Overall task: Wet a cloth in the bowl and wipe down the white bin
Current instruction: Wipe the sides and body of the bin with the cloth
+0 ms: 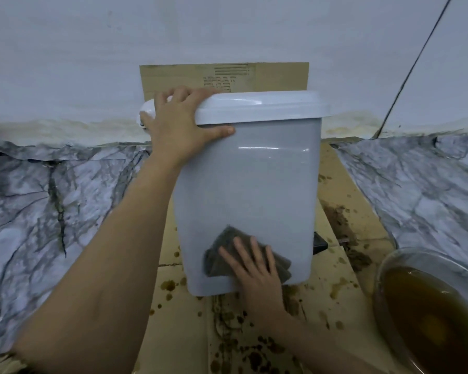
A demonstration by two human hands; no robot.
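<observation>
**Cloth pressed low on the bin's front wall**

The white bin (250, 184) stands in the middle of the view on a sheet of flattened cardboard (179, 333), its lid (260, 106) closed and its glossy front wall facing the camera. A small dark pedal (320, 243) sticks out at its lower right side.

Low on that front wall, close to the bottom edge, lies a dark grey cloth (222, 255), folded and bunched. The right hand (254, 268) presses it flat against the plastic with straight, spread fingers (the thumb is hidden, so how it sits cannot be told). The fingers lie on top of the cloth rather than curling round it.

The left hand (179, 125) grips the bin's upper left corner: fingers curled over the lid's edge, thumb stretched along the wall just below the rim.

The cardboard under the bin is spotted and smeared with brown stains, thickest in front of the bin and to its right. At the lower right, near the bin but apart from it, sits a clear bowl (384, 268) holding murky brown water. Marble-patterned sheeting (52, 206) covers the floor on both sides of the cardboard. Behind the bin another piece of cardboard (173, 76) leans on the pale wall (227, 28), and a thin dark cable (414, 66) runs diagonally down the wall at right.
</observation>
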